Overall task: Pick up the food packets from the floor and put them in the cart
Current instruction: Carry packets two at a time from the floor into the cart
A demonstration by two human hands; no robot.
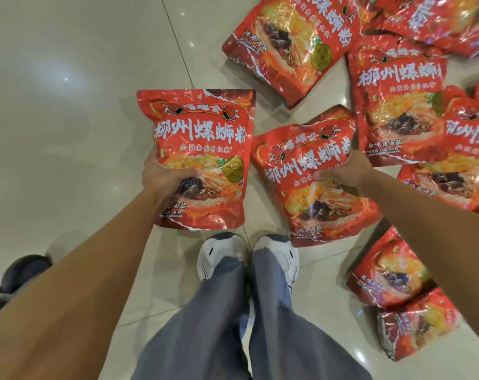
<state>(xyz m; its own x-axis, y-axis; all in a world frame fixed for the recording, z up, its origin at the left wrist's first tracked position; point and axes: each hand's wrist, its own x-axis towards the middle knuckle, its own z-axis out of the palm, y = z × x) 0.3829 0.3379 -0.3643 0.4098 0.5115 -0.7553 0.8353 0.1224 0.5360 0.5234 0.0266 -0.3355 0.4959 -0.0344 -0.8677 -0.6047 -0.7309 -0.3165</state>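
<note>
My left hand (165, 175) grips a red noodle packet (202, 133) by its left edge and holds it up, face toward me, above the floor. My right hand (345, 168) is closed on the right edge of a second red packet (309, 193), thumb across its front. Whether this one is lifted or resting on the tiles I cannot tell. Several more red packets lie on the floor: one at the top (290, 42), one at the right (397, 100), and two at the lower right (389, 272). No cart body is in view.
Glossy beige floor tiles (68, 105) stretch out to the left. My two white shoes (222, 253) and grey trouser legs stand just below the held packets. A dark wheel (24, 272) sits at the left edge.
</note>
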